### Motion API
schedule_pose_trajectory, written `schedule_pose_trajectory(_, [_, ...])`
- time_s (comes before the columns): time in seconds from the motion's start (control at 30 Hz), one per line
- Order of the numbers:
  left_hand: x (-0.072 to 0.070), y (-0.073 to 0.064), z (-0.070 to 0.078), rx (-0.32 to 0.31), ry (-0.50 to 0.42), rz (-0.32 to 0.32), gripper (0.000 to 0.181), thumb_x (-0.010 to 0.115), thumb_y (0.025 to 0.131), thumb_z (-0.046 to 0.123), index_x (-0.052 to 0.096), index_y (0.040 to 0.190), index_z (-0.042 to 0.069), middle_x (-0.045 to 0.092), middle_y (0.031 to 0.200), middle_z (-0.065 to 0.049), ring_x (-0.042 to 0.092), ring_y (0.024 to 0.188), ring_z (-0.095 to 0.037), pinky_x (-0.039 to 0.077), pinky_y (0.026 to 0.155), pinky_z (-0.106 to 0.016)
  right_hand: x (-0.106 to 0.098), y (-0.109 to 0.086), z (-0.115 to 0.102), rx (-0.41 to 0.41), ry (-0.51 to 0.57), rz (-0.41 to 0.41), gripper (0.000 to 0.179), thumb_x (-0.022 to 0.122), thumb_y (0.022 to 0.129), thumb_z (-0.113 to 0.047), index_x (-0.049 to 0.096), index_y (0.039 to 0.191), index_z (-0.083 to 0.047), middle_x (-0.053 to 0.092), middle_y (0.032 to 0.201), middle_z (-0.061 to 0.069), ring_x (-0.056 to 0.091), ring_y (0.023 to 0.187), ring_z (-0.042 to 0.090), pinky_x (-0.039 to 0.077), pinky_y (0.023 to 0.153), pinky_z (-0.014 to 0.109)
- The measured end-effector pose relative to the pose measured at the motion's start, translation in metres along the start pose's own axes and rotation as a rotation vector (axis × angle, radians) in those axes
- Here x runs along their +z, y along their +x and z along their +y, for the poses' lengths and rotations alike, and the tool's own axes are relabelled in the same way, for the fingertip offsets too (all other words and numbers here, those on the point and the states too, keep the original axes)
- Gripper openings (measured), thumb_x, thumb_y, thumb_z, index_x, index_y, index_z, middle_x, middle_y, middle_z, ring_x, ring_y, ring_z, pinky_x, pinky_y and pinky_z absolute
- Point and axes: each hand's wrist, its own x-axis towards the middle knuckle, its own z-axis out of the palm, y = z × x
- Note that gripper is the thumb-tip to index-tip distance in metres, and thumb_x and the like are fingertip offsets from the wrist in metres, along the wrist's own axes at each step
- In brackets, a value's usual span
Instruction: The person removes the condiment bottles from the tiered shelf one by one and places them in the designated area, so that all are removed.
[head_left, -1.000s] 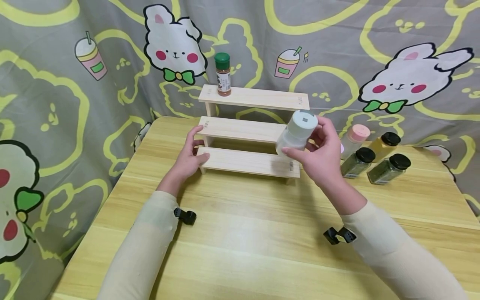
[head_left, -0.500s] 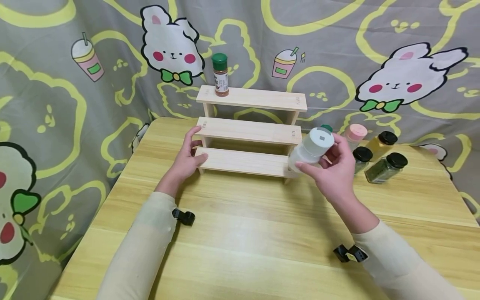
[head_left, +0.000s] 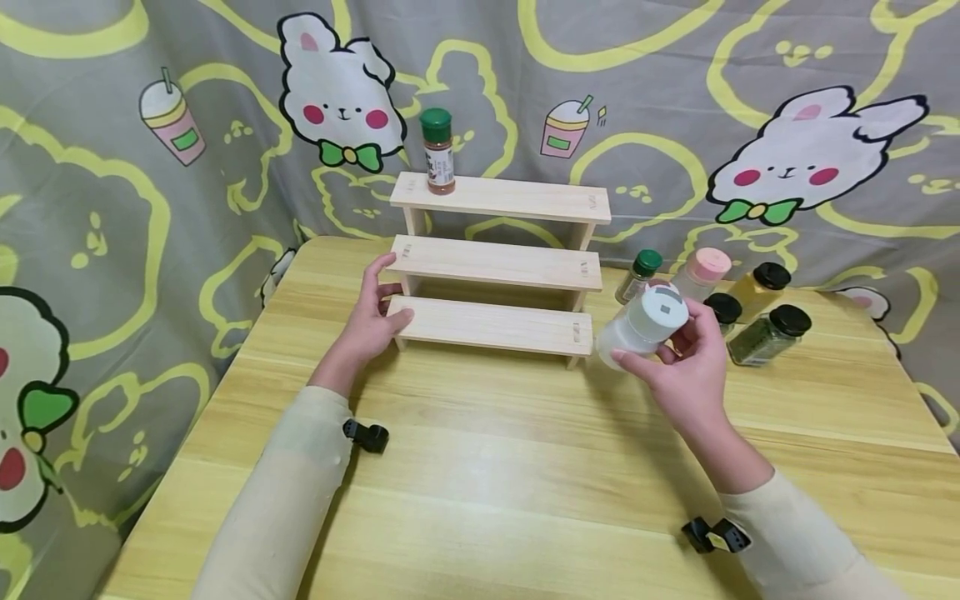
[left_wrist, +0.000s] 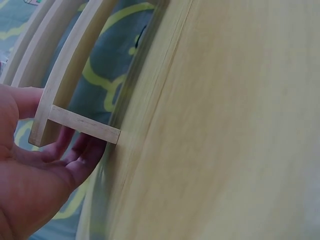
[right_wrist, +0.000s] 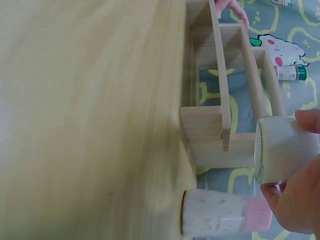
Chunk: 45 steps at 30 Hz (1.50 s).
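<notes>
A three-tier wooden spice rack (head_left: 491,323) stands on the table. My left hand (head_left: 372,307) grips its left end, thumb on the lowest board (left_wrist: 65,65) and fingers curled behind the side in the left wrist view. To the right of the rack, my right hand (head_left: 693,367) holds a white-lidded seasoning jar (head_left: 647,323) between thumb and fingers, tilted above the table. Pale contents show in the jar (right_wrist: 282,150) in the right wrist view. A green-capped spice bottle (head_left: 439,154) with reddish contents stands on the left of the top tier.
Right of the rack stand another green-capped bottle (head_left: 640,275), a pink-capped shaker (head_left: 707,271), a black-capped jar of yellow spice (head_left: 759,292) and two black-capped jars of green herbs, one (head_left: 771,335) in front and one partly behind my right hand. A patterned curtain (head_left: 637,67) hangs behind the table.
My right hand has carried the white-lidded jar rightward and towards me, off the rack's right end. The green-capped bottle behind it has come into view. My left hand keeps its grip.
</notes>
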Motion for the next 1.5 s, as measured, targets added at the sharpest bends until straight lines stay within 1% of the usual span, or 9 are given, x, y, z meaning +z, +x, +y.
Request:
schedule_pose_trajectory(0.03, [0.001, -0.002, 0.003, 0.004, 0.002, 0.0, 0.082, 0.054, 0.094, -0.012, 0.015, 0.157, 0.024, 0.037, 0.143, -0.03, 0.046, 0.118, -0.04, 0.046, 0.076, -0.032, -0.002, -0.001, 0.001, 0.01, -0.01, 0.003, 0.083, 0.084, 0.06, 0.022, 0.055, 0.131, -0.011, 0.059, 0.126, 0.011, 0.058, 0.11, 0.024, 0.051, 0.084, 0.021])
schedule_pose_trajectory(0.2, [0.001, -0.003, 0.003, 0.021, 0.021, -0.004, 0.079, 0.054, 0.095, -0.011, 0.018, 0.156, 0.023, 0.036, 0.143, -0.033, 0.045, 0.119, -0.042, 0.045, 0.076, -0.033, -0.009, -0.006, 0.007, 0.057, -0.065, 0.02, 0.083, 0.085, 0.06, 0.02, 0.053, 0.129, -0.012, 0.058, 0.123, 0.009, 0.058, 0.109, 0.023, 0.05, 0.084, 0.02])
schedule_pose_trajectory(0.4, [0.002, -0.003, 0.003, 0.026, 0.025, -0.001, 0.079, 0.054, 0.095, -0.012, 0.019, 0.157, 0.023, 0.037, 0.142, -0.033, 0.046, 0.119, -0.042, 0.044, 0.078, -0.034, -0.017, -0.01, 0.016, 0.055, -0.146, 0.009, 0.083, 0.087, 0.06, 0.018, 0.052, 0.13, -0.01, 0.057, 0.122, 0.005, 0.058, 0.108, 0.02, 0.049, 0.083, 0.019])
schedule_pose_trajectory(0.53, [0.002, -0.004, 0.005, 0.021, 0.025, 0.001, 0.079, 0.054, 0.095, -0.012, 0.018, 0.157, 0.022, 0.036, 0.142, -0.033, 0.046, 0.12, -0.042, 0.044, 0.081, -0.035, -0.021, -0.012, 0.023, 0.061, -0.177, 0.004, 0.084, 0.088, 0.059, 0.017, 0.052, 0.13, -0.01, 0.056, 0.121, 0.003, 0.057, 0.108, 0.018, 0.049, 0.081, 0.018])
schedule_pose_trajectory(0.7, [0.002, -0.004, 0.004, 0.024, 0.028, 0.003, 0.078, 0.053, 0.095, -0.012, 0.017, 0.156, 0.02, 0.036, 0.142, -0.034, 0.045, 0.121, -0.042, 0.044, 0.078, -0.033, -0.026, -0.013, 0.032, 0.081, -0.201, -0.008, 0.085, 0.088, 0.059, 0.017, 0.051, 0.13, -0.009, 0.056, 0.121, 0.001, 0.056, 0.108, 0.015, 0.048, 0.081, 0.017])
schedule_pose_trajectory(0.8, [0.0, 0.001, -0.005, 0.03, 0.022, -0.001, 0.079, 0.054, 0.095, -0.012, 0.018, 0.157, 0.022, 0.036, 0.142, -0.033, 0.044, 0.121, -0.042, 0.044, 0.076, -0.033, -0.028, -0.015, 0.035, 0.097, -0.2, -0.008, 0.084, 0.088, 0.058, 0.018, 0.05, 0.128, -0.01, 0.057, 0.119, 0.0, 0.057, 0.107, 0.015, 0.048, 0.081, 0.017])
schedule_pose_trajectory(0.97, [-0.003, 0.008, -0.022, 0.04, 0.011, 0.006, 0.081, 0.055, 0.096, -0.009, 0.018, 0.157, 0.03, 0.038, 0.142, -0.027, 0.045, 0.121, -0.039, 0.044, 0.079, -0.034, -0.031, -0.017, 0.039, 0.099, -0.22, -0.019, 0.084, 0.089, 0.058, 0.016, 0.05, 0.129, -0.009, 0.056, 0.119, 0.0, 0.056, 0.107, 0.014, 0.048, 0.082, 0.017])
schedule_pose_trajectory(1.17, [-0.004, 0.008, -0.025, 0.046, 0.028, 0.019, 0.082, 0.056, 0.096, -0.008, 0.021, 0.155, 0.037, 0.041, 0.14, -0.024, 0.047, 0.118, -0.038, 0.046, 0.079, -0.035, -0.033, -0.018, 0.044, 0.105, -0.243, -0.039, 0.084, 0.09, 0.059, 0.014, 0.048, 0.129, -0.007, 0.055, 0.121, 0.0, 0.054, 0.11, 0.013, 0.046, 0.084, 0.017])
schedule_pose_trajectory(1.5, [-0.004, 0.01, -0.027, 0.058, 0.025, 0.018, 0.082, 0.057, 0.096, -0.008, 0.021, 0.155, 0.036, 0.041, 0.139, -0.024, 0.045, 0.121, -0.038, 0.043, 0.083, -0.037, -0.036, -0.019, 0.052, 0.116, -0.272, -0.041, 0.084, 0.091, 0.058, 0.014, 0.048, 0.127, -0.006, 0.055, 0.121, 0.001, 0.052, 0.109, 0.013, 0.045, 0.084, 0.016])
